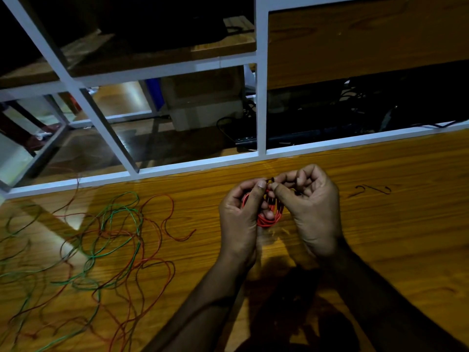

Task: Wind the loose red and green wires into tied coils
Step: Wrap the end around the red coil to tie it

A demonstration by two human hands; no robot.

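A small red wire coil (266, 219) hangs between both hands above the wooden table (380, 224). My left hand (238, 217) grips the coil's left side with curled fingers. My right hand (312, 209) pinches a thin dark tie (271, 179) at the coil's top, thumb against forefinger, close to the left thumb. Loose red wires (154, 252) and green wires (114, 224) lie tangled across the table's left half. Most of the coil is hidden behind my fingers.
Two short dark ties (373, 189) lie on the table to the right of my hands. A white metal frame (261, 97) rises along the table's far edge, with shelves, a box and dark cables behind it.
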